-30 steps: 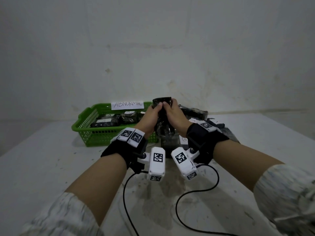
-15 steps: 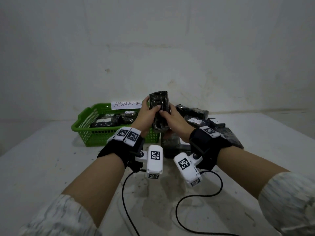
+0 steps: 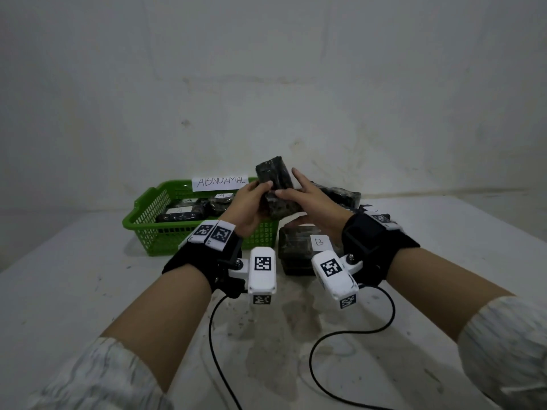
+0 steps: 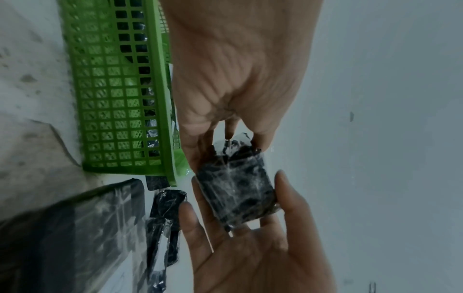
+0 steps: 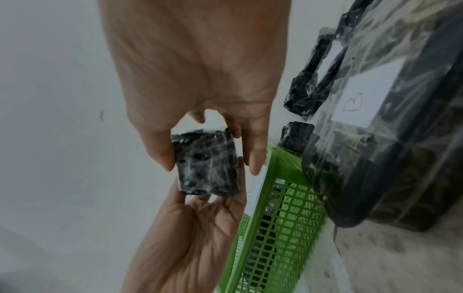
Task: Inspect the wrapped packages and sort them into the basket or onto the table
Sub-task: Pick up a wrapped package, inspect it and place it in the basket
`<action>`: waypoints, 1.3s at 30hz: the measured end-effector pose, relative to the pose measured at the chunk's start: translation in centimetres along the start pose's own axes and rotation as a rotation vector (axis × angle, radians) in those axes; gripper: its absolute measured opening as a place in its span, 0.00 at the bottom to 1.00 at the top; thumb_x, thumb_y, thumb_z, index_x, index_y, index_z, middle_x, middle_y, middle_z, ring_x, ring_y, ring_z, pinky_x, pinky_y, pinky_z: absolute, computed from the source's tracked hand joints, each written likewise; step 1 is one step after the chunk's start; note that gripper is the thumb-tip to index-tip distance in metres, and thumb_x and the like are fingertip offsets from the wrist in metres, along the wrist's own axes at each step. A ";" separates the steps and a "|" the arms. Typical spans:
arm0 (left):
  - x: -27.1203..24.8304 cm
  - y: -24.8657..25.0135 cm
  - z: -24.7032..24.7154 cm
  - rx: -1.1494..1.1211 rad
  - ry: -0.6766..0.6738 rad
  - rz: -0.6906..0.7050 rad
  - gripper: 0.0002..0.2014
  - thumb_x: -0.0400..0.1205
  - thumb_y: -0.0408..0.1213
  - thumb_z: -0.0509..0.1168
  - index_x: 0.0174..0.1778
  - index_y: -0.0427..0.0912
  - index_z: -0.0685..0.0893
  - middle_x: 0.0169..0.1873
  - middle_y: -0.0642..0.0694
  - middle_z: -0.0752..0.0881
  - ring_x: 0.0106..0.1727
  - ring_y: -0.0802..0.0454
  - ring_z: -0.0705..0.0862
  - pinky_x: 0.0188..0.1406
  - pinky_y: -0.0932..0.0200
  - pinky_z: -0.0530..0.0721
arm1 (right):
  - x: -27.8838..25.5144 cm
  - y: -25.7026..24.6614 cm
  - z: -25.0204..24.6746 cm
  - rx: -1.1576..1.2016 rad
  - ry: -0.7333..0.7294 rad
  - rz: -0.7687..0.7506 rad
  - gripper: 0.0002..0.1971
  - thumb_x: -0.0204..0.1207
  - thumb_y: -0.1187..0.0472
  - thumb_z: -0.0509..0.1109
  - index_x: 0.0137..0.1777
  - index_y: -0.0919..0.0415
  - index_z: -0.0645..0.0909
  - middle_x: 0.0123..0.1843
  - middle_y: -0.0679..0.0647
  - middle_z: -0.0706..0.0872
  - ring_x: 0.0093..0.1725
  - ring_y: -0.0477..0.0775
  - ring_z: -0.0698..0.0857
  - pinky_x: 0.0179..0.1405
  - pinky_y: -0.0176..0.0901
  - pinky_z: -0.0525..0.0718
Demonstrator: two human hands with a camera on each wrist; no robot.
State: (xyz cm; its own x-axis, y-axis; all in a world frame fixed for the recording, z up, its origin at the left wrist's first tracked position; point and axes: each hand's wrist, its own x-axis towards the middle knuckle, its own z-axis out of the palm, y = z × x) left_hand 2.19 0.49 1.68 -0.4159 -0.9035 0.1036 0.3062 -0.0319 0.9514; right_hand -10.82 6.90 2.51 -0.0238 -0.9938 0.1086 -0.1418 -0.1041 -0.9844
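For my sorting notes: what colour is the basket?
Green, a plastic lattice basket; clearest in the head view.

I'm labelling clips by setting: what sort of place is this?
Probably a makeshift sorting station: a green basket tagged "ABNORMAL", plastic-wrapped black packages piled on a stained white table, bare wall behind.

Green basket (image 3: 154, 229), black packages (image 3: 273, 174)

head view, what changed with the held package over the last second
The wrapped package has been lifted a little and turned between the hands. The left hand still grips its lower part; the right hand has loosened, forefinger now straight. The green basket, the packages in it and the B-labelled package on the table stayed put.
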 end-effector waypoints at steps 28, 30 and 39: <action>0.5 0.5 -0.7 -0.153 -0.041 -0.312 0.21 0.89 0.40 0.50 0.74 0.33 0.71 0.50 0.36 0.84 0.46 0.45 0.83 0.23 0.58 0.86 | 0.3 0.4 -1.1 -0.091 -0.049 -0.178 0.37 0.69 0.76 0.76 0.78 0.58 0.70 0.55 0.48 0.84 0.55 0.47 0.86 0.54 0.43 0.89; 0.4 0.7 -0.5 -0.157 -0.024 -0.297 0.19 0.88 0.39 0.52 0.72 0.33 0.72 0.50 0.35 0.84 0.46 0.44 0.84 0.24 0.56 0.87 | 0.3 0.5 -1.3 -0.083 -0.066 -0.165 0.38 0.70 0.75 0.75 0.79 0.54 0.69 0.56 0.47 0.83 0.56 0.51 0.86 0.55 0.46 0.89; 0.0 1.3 -0.9 0.103 -0.109 0.010 0.34 0.70 0.05 0.51 0.65 0.40 0.76 0.53 0.42 0.83 0.53 0.45 0.82 0.42 0.51 0.85 | -0.2 -0.3 -2.0 0.103 -0.089 0.014 0.26 0.80 0.34 0.54 0.72 0.45 0.65 0.63 0.56 0.82 0.58 0.57 0.85 0.55 0.68 0.84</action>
State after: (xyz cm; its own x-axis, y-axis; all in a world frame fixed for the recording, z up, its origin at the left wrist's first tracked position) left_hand 3.37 0.08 2.63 -0.5056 -0.8515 0.1393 0.2242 0.0263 0.9742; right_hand -12.77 7.17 3.04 0.0630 -0.9942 0.0869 -0.0397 -0.0895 -0.9952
